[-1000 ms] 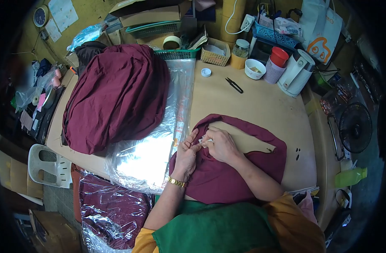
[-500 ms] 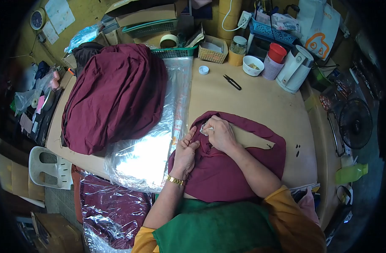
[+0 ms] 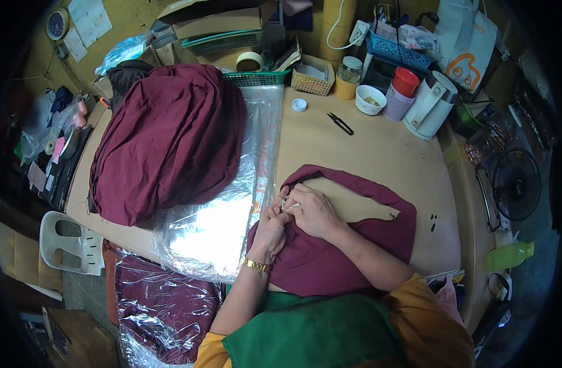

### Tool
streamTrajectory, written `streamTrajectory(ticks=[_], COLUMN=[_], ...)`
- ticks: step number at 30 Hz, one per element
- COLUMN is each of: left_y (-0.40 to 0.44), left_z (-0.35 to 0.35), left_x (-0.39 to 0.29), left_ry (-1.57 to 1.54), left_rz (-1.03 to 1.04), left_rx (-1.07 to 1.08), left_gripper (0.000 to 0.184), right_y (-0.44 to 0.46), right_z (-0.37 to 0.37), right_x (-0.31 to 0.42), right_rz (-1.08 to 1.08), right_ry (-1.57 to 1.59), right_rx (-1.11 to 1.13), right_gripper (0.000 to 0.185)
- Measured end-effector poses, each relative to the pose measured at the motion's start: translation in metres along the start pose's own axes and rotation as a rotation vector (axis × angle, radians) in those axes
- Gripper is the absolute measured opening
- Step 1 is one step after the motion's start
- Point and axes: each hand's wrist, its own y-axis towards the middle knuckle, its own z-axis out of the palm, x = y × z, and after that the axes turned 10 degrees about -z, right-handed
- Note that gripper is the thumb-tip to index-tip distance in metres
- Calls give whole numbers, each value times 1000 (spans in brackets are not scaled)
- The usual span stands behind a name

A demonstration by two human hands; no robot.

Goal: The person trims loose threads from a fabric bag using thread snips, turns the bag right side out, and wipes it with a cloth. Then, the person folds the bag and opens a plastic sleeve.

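Note:
A maroon fabric garment [image 3: 336,264] lies on the brown tabletop in front of me, with an opening that shows the table through it. At the left edge of that opening, my left hand [image 3: 271,232] is closed on the garment, fingertips pinched together; a gold watch is on that wrist. Right beside it, nearly touching, my right hand [image 3: 315,211] is closed with its fingertips on the same spot. A small white piece [image 3: 286,203] shows between the fingers, too covered to name. The exact grip of the right fingertips is partly hidden.
To the left, a large maroon fabric pile [image 3: 170,135] rests partly on clear plastic bags [image 3: 201,239]. Black thread snips [image 3: 341,124] and a white cap [image 3: 299,105] lie ahead. A bowl [image 3: 370,101], a jar [image 3: 349,70] and a white kettle [image 3: 431,104] line the back right.
My right hand has moved slightly down, closer to my left fingertips. The garment's edge has shifted with it, and the opening shows more table. The view has tilted slightly.

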Motion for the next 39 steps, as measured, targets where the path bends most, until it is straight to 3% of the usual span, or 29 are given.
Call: streamTrajectory(ticks=[4, 7, 9, 12, 13, 15, 16, 17, 19, 22, 23, 24, 26, 27, 29, 32, 36, 39], left_y=[-1, 3, 1, 5, 6, -2, 2, -13, -39, -41, -34, -22, -14, -16, -30, -29, -9, -31], left_z=[3, -2, -2, -7, -8, -6, -12, 11, 41, 89, 104, 110, 112, 109, 107, 108, 108, 102], left_x=[5, 7, 3, 7, 8, -7, -11, -21, -39, -11, 10, 31, 39, 32, 12, 3, 24, 22], left_ry=[-43, -28, -26, 11, 29, 388, 684, 807, 1180, 1318, 1378, 1433, 1522, 1638, 1730, 1513, 1354, 1488], left_rz=[63, 93, -18, 16, 62, 230, 437, 789, 927, 679, 797, 918, 982, 786, 473, 679, 648, 799], left_rx=[25, 4, -12, 44, 28, -166, -265, -506, -405, 185, 140, 92, 70, 86, 66, 0, 134, -99], left_gripper=[75, 75, 79, 78, 79, 65, 58, 41, 29, 31, 32, 34, 39, 41, 43, 50, 53, 52], right_y=[11, 6, -7, -24, -23, -25, -23, -22, -27, -44, -36, -30, -18, -14, -7, 12, 38, 48], right_z=[0, 0, -8, -28, -38, -65, -81, -101, -139, -147, -149, -147, -144, -146, -149, -139, -122, -125], right_x=[-16, -5, 2, 9, 9, 19, 23, 27, 29, -13, -15, -17, -22, -28, -39, -28, -25, -54], right_rz=[66, 30, 60, 163, 178, 113, 33, 40, -10, 66, 172, 174, 387, 388, 174, 322, 308, 330], right_ry=[-3, -114, -43, 23, -121, -237, -347, -358, -535, -562, -591, -599, -511, -520, -437, -238, -175, -246], right_rx=[-149, -128, 67, 177, 282, 210, 152, 140, 43, 181, 340, 333, 86, 83, -360, -434, -500, -713], right_gripper=[7, 8, 9, 7, 7, 7, 7, 7, 6, 3, 3, 3, 6, 6, 8, 7, 6, 8])
